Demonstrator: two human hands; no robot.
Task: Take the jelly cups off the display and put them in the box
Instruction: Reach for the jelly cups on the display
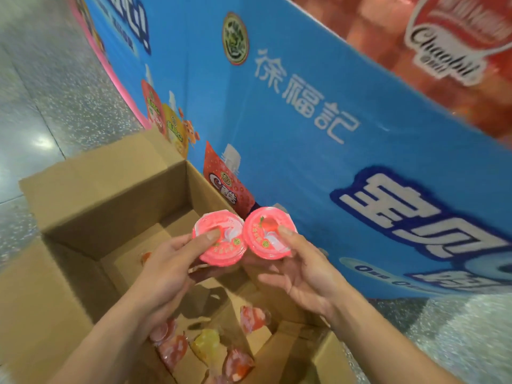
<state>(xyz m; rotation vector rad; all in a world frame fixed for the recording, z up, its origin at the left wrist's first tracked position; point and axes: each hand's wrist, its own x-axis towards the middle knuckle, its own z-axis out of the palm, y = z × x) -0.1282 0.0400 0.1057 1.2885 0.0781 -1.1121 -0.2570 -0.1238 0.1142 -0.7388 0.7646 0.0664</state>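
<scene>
Holding anything, those hands?

— Yes, both. The left hand (166, 261) holds a pink jelly cup (225, 252). Its thumb sits on the lid and its fingers curl under the cup. The right hand (304, 270) holds a second pink cup (259, 235) the same way.

Where are the two cups?

— Up in the air, over the open box (119, 217). They are side by side, very close. I cannot tell if the rims touch. The blue display (304, 162) stands just behind them, on the far right side.

Where is the box?

— It sits on the grey floor (55, 92), right next to the display. Its flaps stick up and out.

Is anything in the box?

— Yes. At the near end some red cups (253, 318) and a yellow cup (206, 345) lie on the bottom.

So what step is this?

— I think these two cups are off the display and are on their way into the box. They are not in yet.

What does the next move need?

— I think both hands must go down between the flaps. Then the fingers must open and let the cups go, low and soft, so they land by the others.
</scene>
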